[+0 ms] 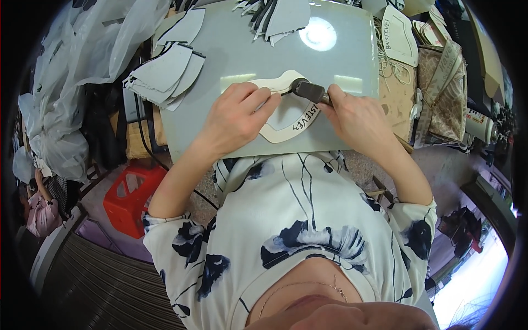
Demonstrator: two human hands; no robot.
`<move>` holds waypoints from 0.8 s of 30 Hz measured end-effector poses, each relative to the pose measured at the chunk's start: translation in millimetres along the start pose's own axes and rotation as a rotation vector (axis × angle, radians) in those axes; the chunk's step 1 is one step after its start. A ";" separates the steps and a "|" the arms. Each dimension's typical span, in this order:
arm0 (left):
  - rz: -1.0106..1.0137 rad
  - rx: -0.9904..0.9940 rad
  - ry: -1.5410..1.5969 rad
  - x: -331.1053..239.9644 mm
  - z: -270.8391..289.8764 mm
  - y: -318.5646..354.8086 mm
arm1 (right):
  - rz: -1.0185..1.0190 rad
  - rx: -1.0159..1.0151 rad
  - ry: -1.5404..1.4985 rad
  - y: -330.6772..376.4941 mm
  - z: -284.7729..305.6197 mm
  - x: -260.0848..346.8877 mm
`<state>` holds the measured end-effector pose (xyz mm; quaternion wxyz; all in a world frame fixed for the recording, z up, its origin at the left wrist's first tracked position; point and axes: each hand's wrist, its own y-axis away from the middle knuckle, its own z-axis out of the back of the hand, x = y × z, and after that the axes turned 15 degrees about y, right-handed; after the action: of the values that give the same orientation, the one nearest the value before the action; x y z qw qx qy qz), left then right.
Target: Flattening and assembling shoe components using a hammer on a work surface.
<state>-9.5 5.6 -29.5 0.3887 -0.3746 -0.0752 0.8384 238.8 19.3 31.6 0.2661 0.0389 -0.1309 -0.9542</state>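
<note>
My right hand is closed round the short handle of a hammer. Its dark head rests on or just above a white ring-shaped cut piece, which lies on the table and has dark lettering along its near band. On the left, my left hand has its fingers bent and its fingertips pressed together at the piece's upper left edge. A thin black strip shows between those fingertips and the hammer head; its far end is hidden.
The grey-green table carries stacked white pieces with black edges at left and more pieces at the far side. A red stool stands lower left. Cord and a patterned box are at right.
</note>
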 end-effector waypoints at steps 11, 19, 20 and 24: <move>-0.029 0.025 0.011 0.5 0.1 -1.5 | 0.138 -0.030 -0.004 -2.8 4.3 1.8; 0.005 0.010 0.026 -0.2 2.2 -1.0 | 0.085 0.058 -0.050 -3.5 1.7 2.5; 0.002 0.008 0.026 1.5 2.2 0.5 | 0.084 0.056 -0.047 -3.6 2.0 2.4; -0.008 -0.041 0.057 5.1 1.2 5.0 | 0.066 0.038 -0.093 -3.5 10.3 1.5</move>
<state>-15.5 6.0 -33.7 0.3860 -0.4061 -0.0827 0.8241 234.3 23.8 40.6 0.2904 -0.0050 -0.1623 -0.9430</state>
